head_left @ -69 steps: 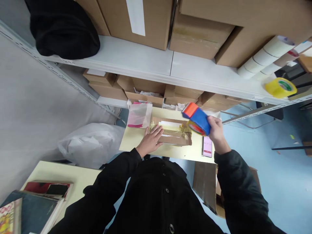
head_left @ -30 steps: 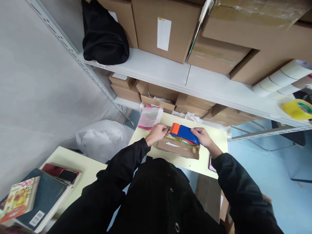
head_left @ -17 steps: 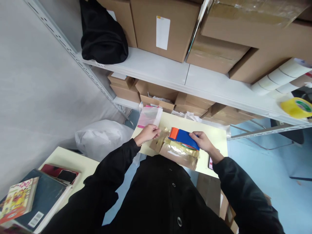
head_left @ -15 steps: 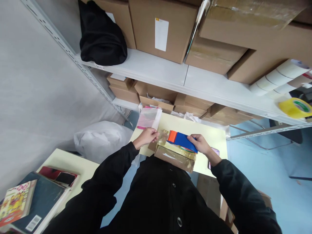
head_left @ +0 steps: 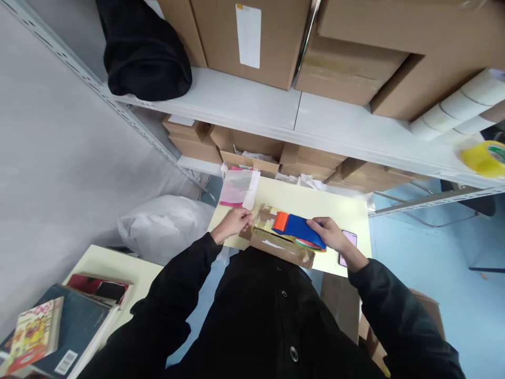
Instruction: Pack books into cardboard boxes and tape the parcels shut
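A cardboard box [head_left: 282, 251] with strips of shiny tape lies on the pale table, close against my body. My right hand [head_left: 324, 231] is wrapped around the blue grip of a tape dispenser [head_left: 302, 228]. Its orange front end points left and is over the top of the box. Part of a tape roll shows along the dispenser's lower edge. At the box's left end, my left hand [head_left: 237, 221] is closed in a pinch. Whatever its fingers hold, if anything, is too small to make out.
A phone [head_left: 349, 247] lies on the table [head_left: 357, 218] right of the box; pink and white packets [head_left: 238, 188] lie at its back left. A shelf [head_left: 252, 117] with boxes runs behind. Books [head_left: 71, 326] rest on another table, lower left. A white bag [head_left: 163, 229] stands between.
The tape dispenser in my right hand has moved slightly to the right across the box. My left hand stays pinched at the box's left end. The camera view has shifted a little.
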`<control>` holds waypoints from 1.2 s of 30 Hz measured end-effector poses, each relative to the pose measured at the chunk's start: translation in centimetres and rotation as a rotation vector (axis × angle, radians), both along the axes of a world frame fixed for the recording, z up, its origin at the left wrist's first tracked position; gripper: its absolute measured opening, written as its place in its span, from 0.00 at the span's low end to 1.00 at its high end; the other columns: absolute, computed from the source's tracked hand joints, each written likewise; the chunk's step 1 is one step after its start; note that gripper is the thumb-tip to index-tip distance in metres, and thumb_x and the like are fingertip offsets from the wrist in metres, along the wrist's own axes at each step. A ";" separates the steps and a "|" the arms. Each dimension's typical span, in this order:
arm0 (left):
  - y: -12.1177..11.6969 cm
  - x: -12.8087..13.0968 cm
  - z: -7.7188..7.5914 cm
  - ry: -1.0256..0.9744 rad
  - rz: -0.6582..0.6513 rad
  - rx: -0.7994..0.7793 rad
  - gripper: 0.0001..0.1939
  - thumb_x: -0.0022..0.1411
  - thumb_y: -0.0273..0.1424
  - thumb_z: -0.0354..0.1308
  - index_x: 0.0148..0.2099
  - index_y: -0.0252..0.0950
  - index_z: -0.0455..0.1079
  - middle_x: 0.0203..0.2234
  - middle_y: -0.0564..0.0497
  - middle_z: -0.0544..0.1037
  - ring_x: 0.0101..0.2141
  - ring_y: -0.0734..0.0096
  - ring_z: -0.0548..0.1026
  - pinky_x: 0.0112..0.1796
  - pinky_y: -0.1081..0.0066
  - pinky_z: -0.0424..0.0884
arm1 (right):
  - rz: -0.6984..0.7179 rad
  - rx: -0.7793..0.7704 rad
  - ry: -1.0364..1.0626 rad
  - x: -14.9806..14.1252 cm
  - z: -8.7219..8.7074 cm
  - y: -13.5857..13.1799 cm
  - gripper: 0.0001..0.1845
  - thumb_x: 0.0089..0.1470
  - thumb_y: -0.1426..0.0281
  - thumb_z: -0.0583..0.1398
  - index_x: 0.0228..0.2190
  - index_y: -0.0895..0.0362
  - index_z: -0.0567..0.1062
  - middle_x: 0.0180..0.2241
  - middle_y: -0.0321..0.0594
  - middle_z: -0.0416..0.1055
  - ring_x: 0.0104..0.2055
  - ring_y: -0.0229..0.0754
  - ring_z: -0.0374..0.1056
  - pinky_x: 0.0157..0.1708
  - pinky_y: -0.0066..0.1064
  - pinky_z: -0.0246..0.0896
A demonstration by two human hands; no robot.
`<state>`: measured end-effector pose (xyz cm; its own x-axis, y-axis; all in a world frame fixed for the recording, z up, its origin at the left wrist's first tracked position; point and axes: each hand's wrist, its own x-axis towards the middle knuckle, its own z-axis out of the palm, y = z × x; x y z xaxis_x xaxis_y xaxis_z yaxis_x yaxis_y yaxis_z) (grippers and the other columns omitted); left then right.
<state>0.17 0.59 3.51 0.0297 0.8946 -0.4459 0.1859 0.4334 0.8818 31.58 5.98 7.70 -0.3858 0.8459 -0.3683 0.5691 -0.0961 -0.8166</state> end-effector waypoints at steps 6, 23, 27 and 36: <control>-0.6 -2.3 -1.4 -0.025 -0.007 -0.066 0.10 0.55 0.35 0.58 0.27 0.34 0.66 0.19 0.54 0.72 0.18 0.79 0.68 0.22 0.76 0.68 | -0.004 -0.041 -0.054 1.5 0.0 -1.1 0.31 0.49 0.43 0.55 0.15 0.57 0.64 0.15 0.32 0.56 0.19 0.33 0.50 0.18 0.28 0.45; -1.9 -3.3 -8.0 0.001 -0.016 -0.102 0.14 0.53 0.41 0.61 0.30 0.34 0.68 0.21 0.54 0.72 0.23 0.78 0.71 0.26 0.75 0.72 | 0.084 0.189 -0.284 2.5 -2.9 -2.5 0.28 0.53 0.47 0.53 0.16 0.55 0.64 0.14 0.33 0.59 0.19 0.35 0.54 0.21 0.29 0.49; -2.6 -2.8 -9.1 -0.048 -0.007 -0.094 0.17 0.52 0.44 0.61 0.30 0.34 0.67 0.22 0.53 0.72 0.23 0.78 0.70 0.26 0.75 0.71 | 0.094 0.217 -0.280 2.3 -3.2 -2.7 0.27 0.53 0.48 0.53 0.16 0.55 0.64 0.14 0.33 0.58 0.19 0.36 0.54 0.22 0.30 0.49; -1.6 0.2 -12.3 0.060 0.009 -0.054 0.17 0.54 0.43 0.57 0.26 0.33 0.68 0.21 0.52 0.73 0.23 0.76 0.69 0.24 0.77 0.67 | 0.091 0.230 -0.275 2.2 -3.5 -2.5 0.27 0.53 0.48 0.54 0.16 0.55 0.66 0.15 0.34 0.61 0.19 0.36 0.54 0.22 0.30 0.49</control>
